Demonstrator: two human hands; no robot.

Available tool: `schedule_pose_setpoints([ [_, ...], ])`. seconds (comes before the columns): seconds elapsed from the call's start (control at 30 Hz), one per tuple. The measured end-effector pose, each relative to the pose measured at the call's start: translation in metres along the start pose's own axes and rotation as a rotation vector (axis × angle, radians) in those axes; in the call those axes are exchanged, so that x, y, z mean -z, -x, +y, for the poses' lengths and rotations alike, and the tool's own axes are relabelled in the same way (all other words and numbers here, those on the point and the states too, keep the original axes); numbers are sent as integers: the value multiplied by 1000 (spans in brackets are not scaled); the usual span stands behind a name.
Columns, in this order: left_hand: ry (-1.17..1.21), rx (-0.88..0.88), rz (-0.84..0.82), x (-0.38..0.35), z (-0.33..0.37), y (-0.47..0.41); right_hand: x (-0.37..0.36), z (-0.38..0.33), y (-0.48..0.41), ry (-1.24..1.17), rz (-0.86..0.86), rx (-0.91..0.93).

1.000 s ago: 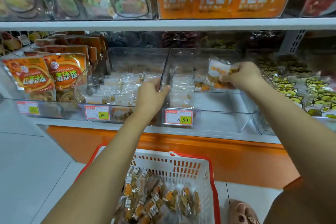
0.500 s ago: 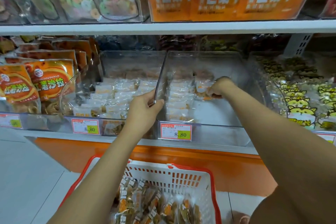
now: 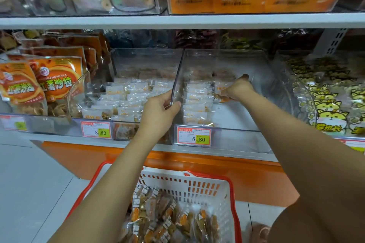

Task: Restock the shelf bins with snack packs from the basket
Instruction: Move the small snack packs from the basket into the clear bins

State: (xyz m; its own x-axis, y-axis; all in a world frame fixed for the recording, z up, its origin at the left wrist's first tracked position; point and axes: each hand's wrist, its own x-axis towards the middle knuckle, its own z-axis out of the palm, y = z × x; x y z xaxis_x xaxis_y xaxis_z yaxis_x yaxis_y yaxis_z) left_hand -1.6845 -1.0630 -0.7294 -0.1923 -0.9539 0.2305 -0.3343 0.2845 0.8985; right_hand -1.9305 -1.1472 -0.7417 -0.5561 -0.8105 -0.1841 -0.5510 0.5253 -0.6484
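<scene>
Two clear plastic shelf bins stand side by side on the middle shelf. My left hand [image 3: 158, 110] grips the edge of the wall [image 3: 176, 77] between them. My right hand [image 3: 238, 89] reaches into the right bin [image 3: 266, 77] and holds a small snack pack [image 3: 221, 89] low at the back of the bin, beside a row of the same white-and-orange packs [image 3: 195, 102]. The left bin [image 3: 146, 59] is filled with similar packs. Below, a white basket with a red rim [image 3: 199, 185] holds several snack packs [image 3: 164, 215].
Orange pouches [image 3: 55, 83] fill the bin at the far left. A bin of yellow cat-print packs [image 3: 331, 108] stands at the right. Price tags [image 3: 194, 137] hang on the shelf front. The upper shelf [image 3: 177, 20] carries candy tubs and orange bags. Grey floor lies at the left.
My right hand went from holding the pack up above the right bin to lowering it down inside, at the back. My left hand kept its grip on the bin wall.
</scene>
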Motion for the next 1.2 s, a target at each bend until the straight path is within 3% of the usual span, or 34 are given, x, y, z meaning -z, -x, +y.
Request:
schedule_pose_setpoints([
  [0.23,-32,35,13,0,6,3,-2,7,15,-33,53,-19],
  [0.53,-82,67,23,-1,10,5,25,14,27,203,48,251],
  [0.63,-96,73,26,-1,10,5,28,10,24,242,54,258],
  [0.93,-108,43,39,-2,6,3,15,11,13,-242,104,40],
  [1.07,-129,38,47,-3,7,3,13,6,23,-49,114,145],
  [1.2,-125,38,41,-2,7,4,12,5,33,60,-27,193],
])
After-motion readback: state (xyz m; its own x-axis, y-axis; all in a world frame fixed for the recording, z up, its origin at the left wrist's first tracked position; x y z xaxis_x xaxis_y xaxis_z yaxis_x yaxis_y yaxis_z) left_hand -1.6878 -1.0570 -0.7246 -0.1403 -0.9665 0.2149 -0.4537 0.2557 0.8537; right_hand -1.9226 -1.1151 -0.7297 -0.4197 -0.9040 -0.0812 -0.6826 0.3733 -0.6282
